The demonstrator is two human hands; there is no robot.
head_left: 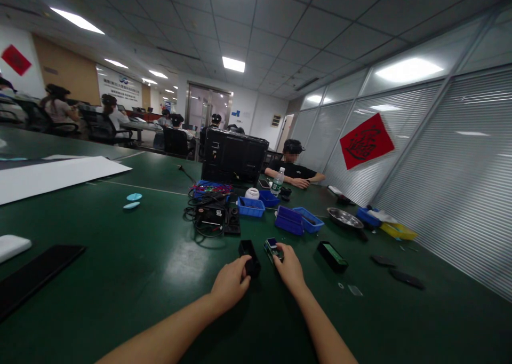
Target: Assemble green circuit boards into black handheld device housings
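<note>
My left hand point(230, 284) rests on the dark green table point(120, 268), fingers closed round the near end of a small black box-shaped part point(248, 254). My right hand point(288, 268) lies just right of it, fingers curled on a small green circuit board point(272, 246) with a bluish component on top. Both forearms reach in from the bottom edge. The two hands are about a hand's width apart.
Behind the hands lie a tangle of cables point(208, 214), blue bins point(251, 206), a big black case point(234, 156), a metal bowl point(344, 218), a yellow tray point(398, 230), a black-and-green module point(332, 256). A person point(294, 169) sits across; others work at far left.
</note>
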